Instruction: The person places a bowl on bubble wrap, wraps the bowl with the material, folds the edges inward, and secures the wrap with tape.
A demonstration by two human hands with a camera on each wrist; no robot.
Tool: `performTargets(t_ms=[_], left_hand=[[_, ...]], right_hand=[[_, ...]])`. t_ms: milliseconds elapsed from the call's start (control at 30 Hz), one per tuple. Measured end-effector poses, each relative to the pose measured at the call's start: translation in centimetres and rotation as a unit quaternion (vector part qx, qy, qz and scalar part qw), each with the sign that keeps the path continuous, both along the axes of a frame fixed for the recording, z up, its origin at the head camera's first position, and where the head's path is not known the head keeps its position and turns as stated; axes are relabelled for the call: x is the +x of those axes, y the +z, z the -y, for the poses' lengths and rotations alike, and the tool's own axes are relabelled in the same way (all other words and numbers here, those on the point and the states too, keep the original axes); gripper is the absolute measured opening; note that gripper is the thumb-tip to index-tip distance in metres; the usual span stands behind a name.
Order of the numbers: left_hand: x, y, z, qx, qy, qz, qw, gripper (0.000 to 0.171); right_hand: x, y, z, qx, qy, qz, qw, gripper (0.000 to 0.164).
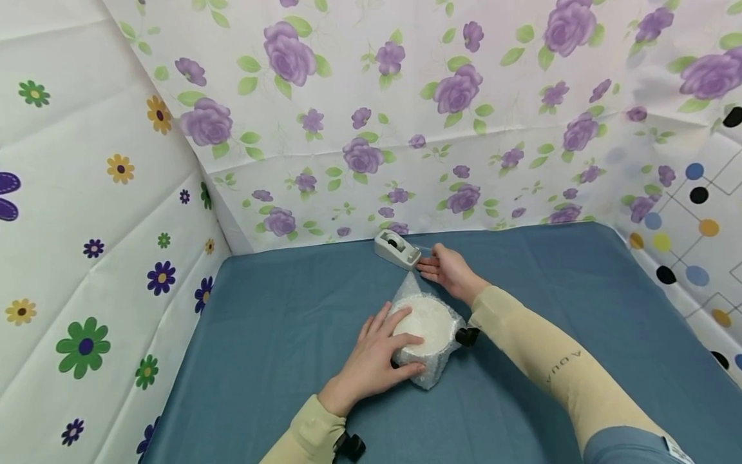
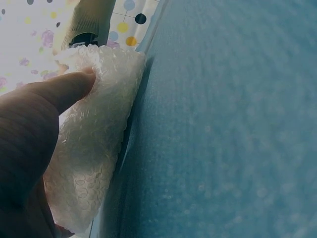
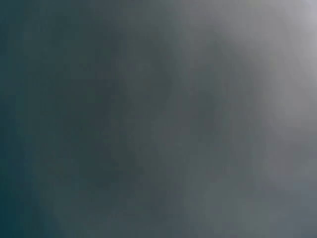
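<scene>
A round white item lies wrapped in clear bubble wrap, a loose corner of wrap pointing toward the back. My left hand rests on its left side, fingers spread over the top; in the left wrist view the thumb presses into the wrap. Behind the bundle stands a white tape dispenser with a dark hub. Just right of its cutting end, my right hand pinches a faint clear strip of tape between thumb and index finger. The right wrist view is a grey blur.
Blue cloth covers the table. A curtain with purple flowers hangs along the back edge, close behind the dispenser. Patterned sheets close off the left and right sides. A black wrist camera on the right arm overlaps the bundle's right edge.
</scene>
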State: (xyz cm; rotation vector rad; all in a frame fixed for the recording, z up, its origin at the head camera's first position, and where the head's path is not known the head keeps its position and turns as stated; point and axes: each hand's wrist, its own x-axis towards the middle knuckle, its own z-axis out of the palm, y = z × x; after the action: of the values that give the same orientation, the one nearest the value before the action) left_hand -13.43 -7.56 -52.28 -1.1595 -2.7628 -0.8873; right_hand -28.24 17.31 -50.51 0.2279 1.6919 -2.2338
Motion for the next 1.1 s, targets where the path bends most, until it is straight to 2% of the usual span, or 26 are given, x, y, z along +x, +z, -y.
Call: performTargets(t_ms=[167, 333, 400, 500, 700, 1000, 1100], left_hand=[[-0.1, 0.1, 0.1, -0.001, 0.001, -0.002, 1.0000, 0.042], [-0.1, 0.2, 0.1, -0.002, 0.001, -0.002, 1.0000, 0.042], [-0.2, 0.2, 0.1, -0.002, 0.001, 0.000, 1.0000, 0.042], [-0.2, 0.2, 0.2, 0.000, 0.002, 0.002, 1.0000, 0.042], [-0.2, 0.1, 0.2, -0.001, 0.001, 0.004, 1.0000, 0.041], [-0.1, 0.1, 0.2, 0.000, 0.003, 0.005, 1.0000, 0.040], [0.0, 0.0, 0.2, -0.002, 0.002, 0.004, 1.0000, 0.041]], right_hand=[[0.2, -0.5, -0.4, 0.015, 0.016, -0.002, 1.000, 0.027], [0.4, -1.2, -0.9, 0.087, 0.038, -0.018, 0.995, 0.054], [0.4, -1.4, -1.0, 0.126, 0.038, -0.023, 0.991, 0.055], [0.3, -1.6, -0.9, 0.186, 0.023, -0.031, 0.982, 0.042], [-0.1, -2.0, -0.9, 0.311, 0.000, -0.047, 0.949, 0.026], [-0.7, -1.3, -0.9, 0.463, 0.050, -0.083, 0.881, 0.027], [-0.8, -1.3, -0.7, 0.483, 0.063, -0.078, 0.870, 0.030]])
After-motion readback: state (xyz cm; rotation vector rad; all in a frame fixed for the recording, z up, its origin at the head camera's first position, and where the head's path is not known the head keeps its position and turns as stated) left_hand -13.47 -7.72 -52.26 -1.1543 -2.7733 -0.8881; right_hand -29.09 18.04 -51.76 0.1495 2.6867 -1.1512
